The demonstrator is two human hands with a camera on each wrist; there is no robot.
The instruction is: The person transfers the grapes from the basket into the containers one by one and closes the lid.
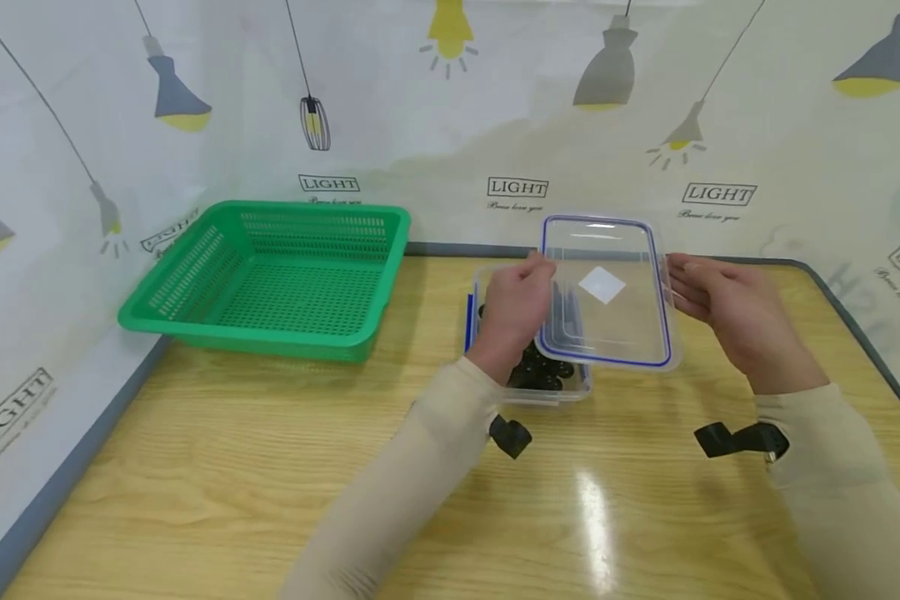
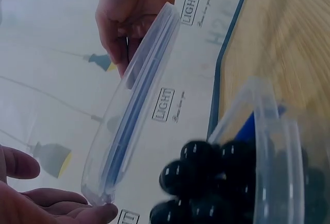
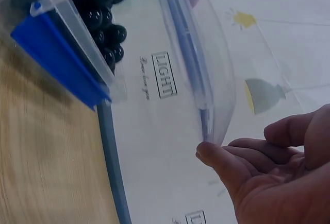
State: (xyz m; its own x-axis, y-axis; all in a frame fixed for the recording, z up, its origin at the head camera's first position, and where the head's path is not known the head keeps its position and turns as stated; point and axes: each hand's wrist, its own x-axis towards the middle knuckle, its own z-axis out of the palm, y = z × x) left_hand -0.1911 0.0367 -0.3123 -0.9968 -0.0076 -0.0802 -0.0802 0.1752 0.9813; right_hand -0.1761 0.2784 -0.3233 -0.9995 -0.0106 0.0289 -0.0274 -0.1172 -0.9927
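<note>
A clear plastic lid [image 1: 622, 327] with a blue sealing ring and a white diamond-shaped label is held up between both hands. My left hand [image 1: 515, 315] grips its left edge with the fingertips. On the opposite edge, my right hand [image 1: 738, 312] holds the rim at the fingertips, the other fingers loosely bent. Below the lid stands a clear food container [image 1: 587, 388] with a blue side latch [image 3: 54, 59], partly hidden by the lid and left hand. Inside it are several shiny black balls [image 1: 537, 372], seen larger in the left wrist view.
A green plastic basket [image 1: 307, 337] with slotted walls and no contents stands at the back left of the wood-grain table [image 1: 270, 475]. Behind the table rises a wall covering [image 1: 420, 125] printed with lamps. A dark edging strip [image 1: 450, 249] runs along the table's back.
</note>
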